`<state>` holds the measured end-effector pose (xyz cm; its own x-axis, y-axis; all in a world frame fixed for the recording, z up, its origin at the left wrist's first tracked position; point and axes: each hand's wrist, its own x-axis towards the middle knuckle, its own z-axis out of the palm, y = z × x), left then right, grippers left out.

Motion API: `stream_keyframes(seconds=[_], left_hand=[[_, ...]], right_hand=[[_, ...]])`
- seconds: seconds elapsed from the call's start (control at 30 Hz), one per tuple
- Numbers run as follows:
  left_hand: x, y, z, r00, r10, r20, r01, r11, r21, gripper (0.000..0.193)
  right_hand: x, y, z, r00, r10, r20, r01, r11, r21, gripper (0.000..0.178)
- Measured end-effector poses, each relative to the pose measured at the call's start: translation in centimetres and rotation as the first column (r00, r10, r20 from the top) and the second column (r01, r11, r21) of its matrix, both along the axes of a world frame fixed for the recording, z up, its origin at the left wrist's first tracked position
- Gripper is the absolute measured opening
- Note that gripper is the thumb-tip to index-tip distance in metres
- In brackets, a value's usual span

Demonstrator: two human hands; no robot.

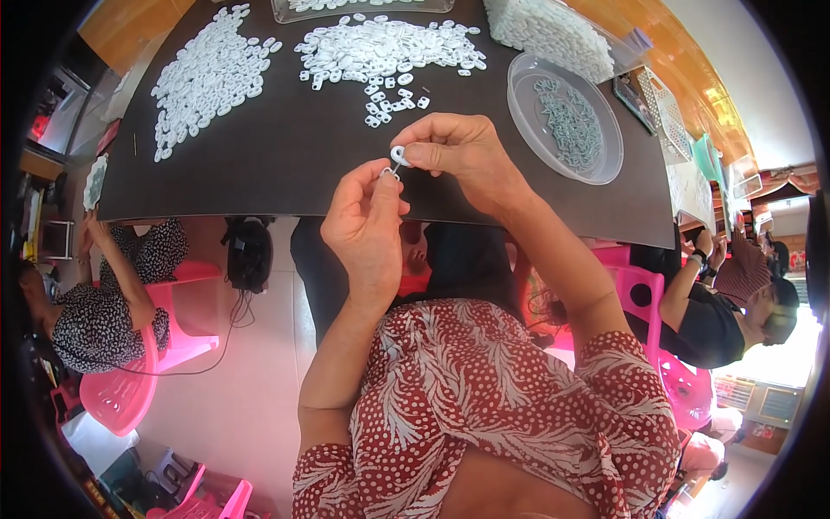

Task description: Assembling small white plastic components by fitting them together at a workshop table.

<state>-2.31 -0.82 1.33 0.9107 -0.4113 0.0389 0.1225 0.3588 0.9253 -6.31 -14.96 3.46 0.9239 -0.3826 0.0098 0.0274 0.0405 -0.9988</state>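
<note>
Above the table's near edge, my two hands meet with closed fingertips. In my right hand (467, 160), thumb and forefinger pinch a small white oval plastic piece (399, 155) with a hole in it. My left hand (367, 221) pinches another small white piece (390, 173), mostly covered by the fingertips. A thin, short metal pin (397, 167) shows between the two pieces; whether it sits inside both I cannot tell. Just beyond my hands lie several loose white pieces with two holes (378, 111), in front of a larger heap of them (389, 48).
On the dark table (251, 186), a spread of white ovals (212, 73) lies left. At right stand a round clear tray (612, 151) of small metal pins (571, 130) and a clear bin of white pieces (553, 39). People sit on pink chairs (186, 303) at both sides.
</note>
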Motion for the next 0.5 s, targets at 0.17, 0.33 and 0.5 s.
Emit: stream_keyframes(seconds=[0.17,0.33,0.5], left_hand=[[0.1,0.1,-0.4,0.998,0.025,0.064,-0.029,0.998,0.058,0.014],[0.0,-0.2,-0.6,0.994,0.037,0.102,-0.043,0.998,0.054,0.014],[-0.2,-0.4,-0.7,0.995,0.029,0.094,-0.032,0.999,0.023,0.018]], right_hand=[[-0.1,0.2,0.4,1.000,0.017,-0.023,-0.019,0.998,-0.065,0.014],[-0.1,0.7,-0.2,1.000,0.008,0.020,-0.007,0.997,-0.080,0.013],[-0.3,1.1,-0.3,1.000,-0.004,0.007,0.005,0.983,-0.185,0.011]])
